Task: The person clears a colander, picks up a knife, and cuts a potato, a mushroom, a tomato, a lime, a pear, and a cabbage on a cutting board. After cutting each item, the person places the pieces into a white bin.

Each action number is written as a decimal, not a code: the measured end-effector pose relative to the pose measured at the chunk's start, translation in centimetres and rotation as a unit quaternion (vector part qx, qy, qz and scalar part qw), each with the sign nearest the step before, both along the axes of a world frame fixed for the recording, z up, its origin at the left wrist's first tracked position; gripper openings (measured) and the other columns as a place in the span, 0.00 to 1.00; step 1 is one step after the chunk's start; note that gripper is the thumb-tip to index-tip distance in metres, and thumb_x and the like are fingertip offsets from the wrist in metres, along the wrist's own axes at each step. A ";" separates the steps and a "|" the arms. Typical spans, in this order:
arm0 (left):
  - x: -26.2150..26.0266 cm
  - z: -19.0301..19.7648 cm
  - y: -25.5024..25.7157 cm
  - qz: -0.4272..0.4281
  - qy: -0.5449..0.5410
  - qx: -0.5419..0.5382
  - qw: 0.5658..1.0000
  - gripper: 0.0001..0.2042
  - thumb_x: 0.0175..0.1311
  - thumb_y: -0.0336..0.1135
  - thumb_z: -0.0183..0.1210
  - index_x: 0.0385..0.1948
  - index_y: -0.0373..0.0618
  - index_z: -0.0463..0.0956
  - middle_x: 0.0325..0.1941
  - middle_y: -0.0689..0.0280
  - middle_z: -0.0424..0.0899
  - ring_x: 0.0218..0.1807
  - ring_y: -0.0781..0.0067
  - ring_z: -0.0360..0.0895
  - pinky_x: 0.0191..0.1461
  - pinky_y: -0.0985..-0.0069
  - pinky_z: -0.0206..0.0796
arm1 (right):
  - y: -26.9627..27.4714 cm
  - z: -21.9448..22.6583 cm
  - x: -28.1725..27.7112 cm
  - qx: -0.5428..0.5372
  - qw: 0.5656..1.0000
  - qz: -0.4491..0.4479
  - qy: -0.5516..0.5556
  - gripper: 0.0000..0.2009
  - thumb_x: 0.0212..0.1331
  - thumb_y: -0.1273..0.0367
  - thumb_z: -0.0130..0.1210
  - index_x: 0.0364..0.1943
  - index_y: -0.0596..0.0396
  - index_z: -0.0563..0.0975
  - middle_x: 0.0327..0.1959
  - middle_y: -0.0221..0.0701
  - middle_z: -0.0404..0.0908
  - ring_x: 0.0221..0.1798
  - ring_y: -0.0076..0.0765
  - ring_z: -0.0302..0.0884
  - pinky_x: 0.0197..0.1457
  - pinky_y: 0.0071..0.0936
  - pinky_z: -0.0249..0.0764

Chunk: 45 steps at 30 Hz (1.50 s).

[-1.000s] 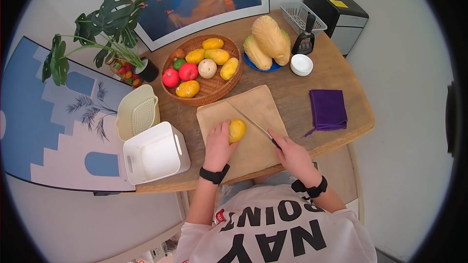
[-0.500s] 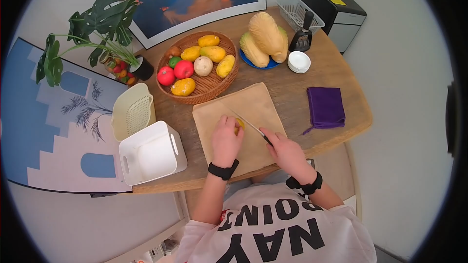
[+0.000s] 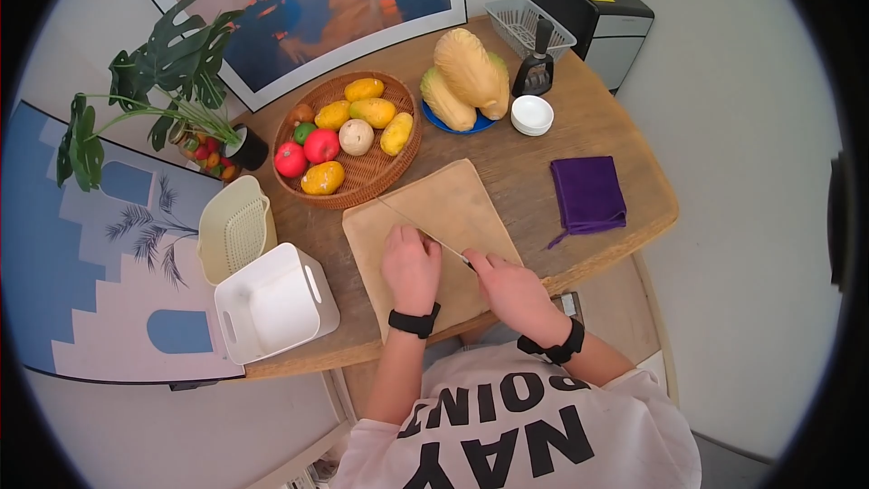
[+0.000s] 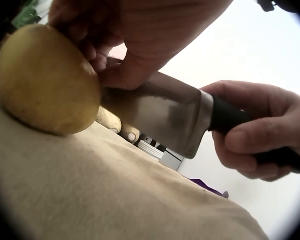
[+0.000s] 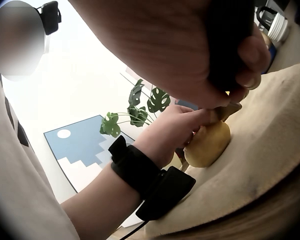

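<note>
Near the lower middle of the head view, the left hand (image 3: 410,264) curls its fingers over a rounded yellow potato-like vegetable (image 4: 46,85), pinning it to the tan wooden cutting board (image 3: 471,199), apparently so it cannot roll. The vegetable is hidden under that hand from above; the left wrist view shows it in the upper left, resting on the board. The right hand (image 3: 510,288) wraps tightly round the black handle of a broad steel kitchen knife (image 4: 160,115), whose flat blade lies against the vegetable's side, just beside the left fingertips, which seem to steady it. Higher in the head view, a round woven basket of mixed fruit (image 3: 380,172) stands just beyond the board. A folded purple cloth (image 3: 588,192) lies to the right, and a white plastic bin (image 3: 272,303) sits at the lower left.
</note>
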<state>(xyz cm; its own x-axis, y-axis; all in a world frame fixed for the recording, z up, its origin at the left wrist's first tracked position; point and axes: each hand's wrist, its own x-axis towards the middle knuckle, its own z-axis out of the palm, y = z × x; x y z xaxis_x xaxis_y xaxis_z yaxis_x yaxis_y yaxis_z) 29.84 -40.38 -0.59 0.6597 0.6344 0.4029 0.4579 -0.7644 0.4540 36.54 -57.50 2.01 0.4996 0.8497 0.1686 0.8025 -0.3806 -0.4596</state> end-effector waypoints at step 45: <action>-3.8 1.8 -0.6 -0.030 0.027 0.040 0.998 0.09 0.48 0.21 0.64 0.31 0.37 0.76 0.37 0.55 0.77 0.43 0.49 0.73 0.46 0.61 0.70 | 2.3 3.2 -1.9 -0.060 0.995 0.064 0.042 0.21 0.60 0.76 0.49 0.59 0.58 0.67 0.34 0.46 0.80 0.32 0.54 0.83 0.33 0.44 0.79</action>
